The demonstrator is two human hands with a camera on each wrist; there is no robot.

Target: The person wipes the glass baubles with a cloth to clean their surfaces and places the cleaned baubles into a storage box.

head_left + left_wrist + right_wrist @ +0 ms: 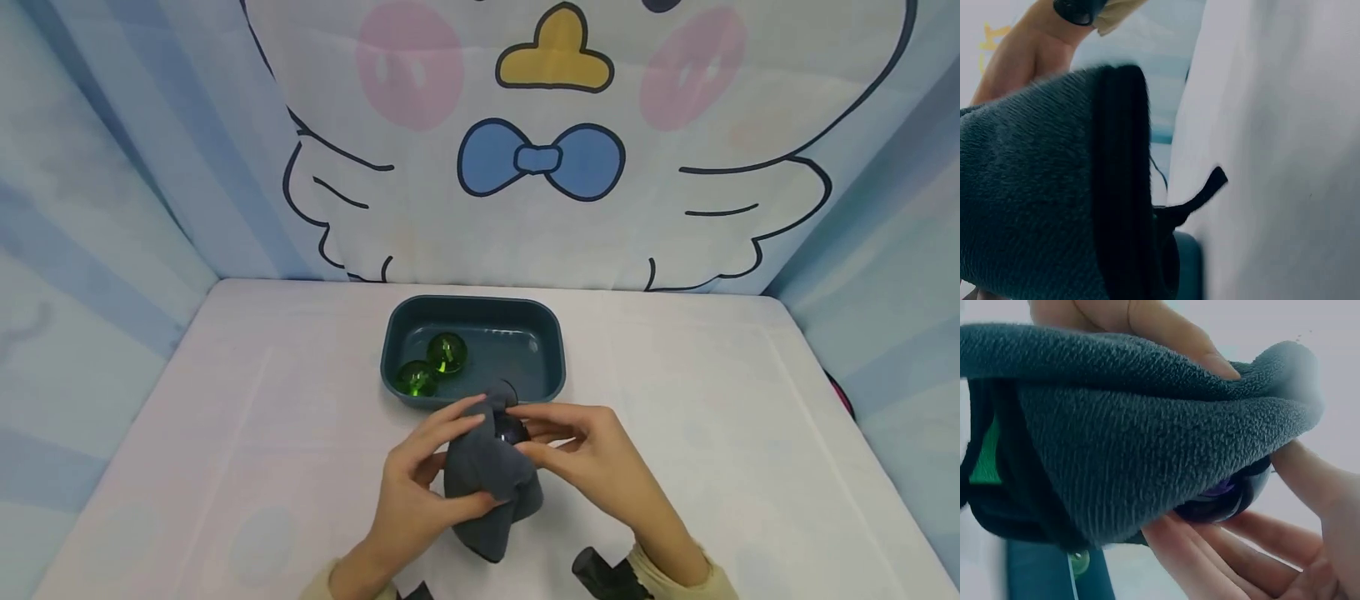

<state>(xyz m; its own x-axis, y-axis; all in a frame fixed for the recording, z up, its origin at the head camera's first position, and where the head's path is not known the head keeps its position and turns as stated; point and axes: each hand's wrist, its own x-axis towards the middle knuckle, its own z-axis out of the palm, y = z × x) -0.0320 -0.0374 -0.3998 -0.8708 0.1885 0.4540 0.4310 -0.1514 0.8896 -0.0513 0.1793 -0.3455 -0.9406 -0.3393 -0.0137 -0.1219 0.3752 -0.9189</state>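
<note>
A dark grey fuzzy cloth (480,467) is bunched up between both hands, in front of the bin. My left hand (416,479) grips it from the left, thumb low and fingers over the top. From the right, my right hand (581,446) pinches a dark, glossy ball (512,429) that the cloth partly wraps. In the right wrist view the ball (1225,497) shows a purple tint, with fingers and thumb on it below the cloth (1129,444). The cloth (1041,187) fills much of the left wrist view; a dark loop (1200,194) sticks out from its edge.
Just beyond the hands stands a dark teal rectangular bin (517,312). Two clear green balls, a rear one (447,352) and a front one (417,378), lie in its left part. A white tabletop (262,417) surrounds it, with a printed curtain (540,233) behind.
</note>
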